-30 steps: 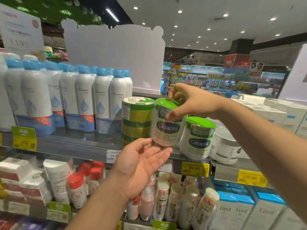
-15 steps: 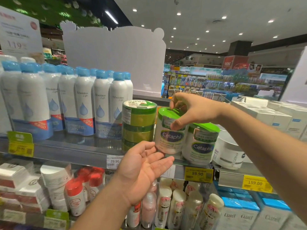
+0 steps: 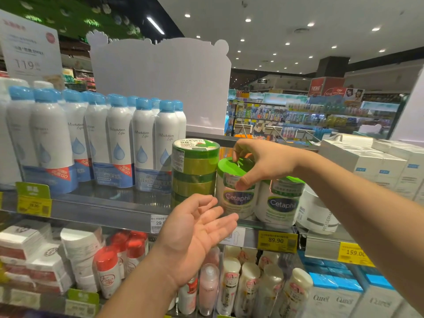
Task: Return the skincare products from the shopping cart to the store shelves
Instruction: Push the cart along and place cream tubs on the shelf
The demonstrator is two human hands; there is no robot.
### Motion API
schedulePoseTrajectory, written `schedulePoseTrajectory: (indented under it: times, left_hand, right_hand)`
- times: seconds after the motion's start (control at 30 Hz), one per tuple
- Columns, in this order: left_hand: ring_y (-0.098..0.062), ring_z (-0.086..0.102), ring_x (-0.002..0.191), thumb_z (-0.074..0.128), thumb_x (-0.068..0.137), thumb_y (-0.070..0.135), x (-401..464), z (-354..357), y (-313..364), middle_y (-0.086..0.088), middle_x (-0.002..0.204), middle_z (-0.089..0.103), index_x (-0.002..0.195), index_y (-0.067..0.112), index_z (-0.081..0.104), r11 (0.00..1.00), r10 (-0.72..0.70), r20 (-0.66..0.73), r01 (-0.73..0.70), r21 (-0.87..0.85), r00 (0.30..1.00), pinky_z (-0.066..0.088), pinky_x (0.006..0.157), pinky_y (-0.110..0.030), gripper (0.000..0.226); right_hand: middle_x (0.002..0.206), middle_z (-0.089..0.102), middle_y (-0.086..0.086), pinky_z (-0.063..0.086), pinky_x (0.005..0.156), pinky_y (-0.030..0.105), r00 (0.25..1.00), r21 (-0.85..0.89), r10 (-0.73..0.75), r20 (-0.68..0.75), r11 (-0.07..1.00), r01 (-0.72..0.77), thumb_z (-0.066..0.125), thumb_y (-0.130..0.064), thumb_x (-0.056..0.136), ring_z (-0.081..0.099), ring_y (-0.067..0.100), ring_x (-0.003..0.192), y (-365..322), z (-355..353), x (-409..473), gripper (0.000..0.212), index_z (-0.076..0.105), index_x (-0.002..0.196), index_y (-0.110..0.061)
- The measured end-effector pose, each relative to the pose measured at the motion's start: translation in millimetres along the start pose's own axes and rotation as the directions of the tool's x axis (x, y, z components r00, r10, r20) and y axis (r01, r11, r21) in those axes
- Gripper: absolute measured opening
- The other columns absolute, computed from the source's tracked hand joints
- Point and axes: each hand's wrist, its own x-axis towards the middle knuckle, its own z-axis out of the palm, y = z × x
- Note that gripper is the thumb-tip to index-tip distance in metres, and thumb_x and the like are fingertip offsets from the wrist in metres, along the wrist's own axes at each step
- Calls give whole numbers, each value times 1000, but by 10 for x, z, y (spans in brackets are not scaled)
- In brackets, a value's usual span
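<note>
Right hand (image 3: 263, 162) grips Cetaphil jar (image 3: 236, 191) lid; left hand (image 3: 197, 232) released at 7 o'clock; jar could tip off shelf (image 3: 114, 210) edge.

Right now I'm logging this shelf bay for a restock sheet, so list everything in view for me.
Cetaphil jars: two, white with green lids, top shelf centre, side by side; the left one is gripped.
Aloe gel tubs: green stack, left of the jars; exact count unclear.
Spray bottles: many, white with blue caps, top shelf left.
White tub: one, right of the jars.
White boxes: several, top shelf right.
Price tags: yellow, on the shelf edge.
Red-capped bottles: several, lower shelf left.
Cream-capped bottles: several, lower shelf centre.
Blue-topped boxes: several, lower shelf right.
White signboard: one, behind the sprays.
Right hand: on the left jar's lid.
Left hand: open, palm up, below that jar.
</note>
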Motion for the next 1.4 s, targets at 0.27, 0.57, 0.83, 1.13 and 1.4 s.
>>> schedulePoseTrajectory:
  times: [0.27, 0.57, 0.83, 1.13, 1.4]
  left_hand:
    - [-46, 71, 105, 68, 71, 22, -36, -8, 24, -27, 140, 58, 124, 1, 59, 999, -19, 16, 18, 31, 1000, 54, 97, -53, 58]
    - [-39, 72, 108, 66, 71, 32, -63, -27, -12, -14, 145, 58, 133, 13, 61, 984, 9, 38, -16, 176, 999, 56, 97, -51, 65]
    - [-37, 72, 108, 66, 71, 35, -68, -91, -33, -9, 134, 67, 129, 14, 68, 968, 60, 66, -74, 239, 996, 56, 96, -54, 61]
    - [-34, 67, 117, 73, 79, 34, -47, -253, -68, -10, 128, 70, 115, 19, 78, 942, 105, 172, -153, 300, 979, 53, 101, -57, 39]
    - [-45, 63, 121, 60, 81, 35, -95, -576, -12, -16, 124, 71, 122, 8, 72, 948, 144, 194, -191, 256, 971, 46, 106, -66, 50]
  right_hand:
    - [103, 62, 3, 51, 81, 41, 998, 6, 48, 47, 999, -48, 89, -47, 58, 56, 18, 86, 15, 46, -8, 67, 54, 109, -20]
    - [129, 62, -4, 52, 100, 44, 991, 14, 102, 82, 995, -103, 84, -54, 75, 59, 20, 121, 98, 26, -21, 52, 56, 113, -32]
    - [146, 57, -11, 39, 113, 34, 937, 131, 107, -331, 989, -67, 59, -59, 94, 51, 9, 134, -37, 76, -262, 53, 60, 137, -29]
    - [153, 52, -15, 17, 124, 61, 806, 132, 143, -574, 988, -82, 45, -62, 98, 29, 8, 153, -284, 633, -638, 52, 59, 140, -37]
    - [154, 48, -19, 0, 128, 53, 756, 159, 166, -633, 984, -83, 46, -57, 97, 23, 4, 154, -481, 1113, -835, 49, 59, 139, -38]
